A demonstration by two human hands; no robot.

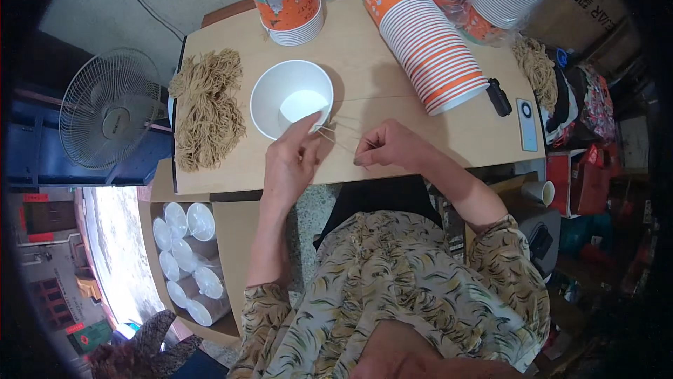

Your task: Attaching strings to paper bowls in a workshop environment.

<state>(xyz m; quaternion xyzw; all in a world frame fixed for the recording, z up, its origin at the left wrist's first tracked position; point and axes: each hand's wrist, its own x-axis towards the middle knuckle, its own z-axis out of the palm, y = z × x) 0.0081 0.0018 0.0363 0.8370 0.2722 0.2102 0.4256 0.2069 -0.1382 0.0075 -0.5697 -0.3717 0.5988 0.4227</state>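
Your right hand [394, 146] pinches one end of a thin tan paper cord [341, 142]; your left hand [293, 162] pinches the other, so the cord's long axis runs left to right between them. Just beyond your left fingertips stands the white paper bowl [270, 95], open side up, nearer that hand.

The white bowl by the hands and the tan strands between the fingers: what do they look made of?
The round white bowl looks like coated paper: thin rolled rim, matte wall, slight sheen inside. The thin tan strands, pinched between the left hand and the right hand, look like twisted paper or fibre cord, matte like the tan heap; which one is unclear.
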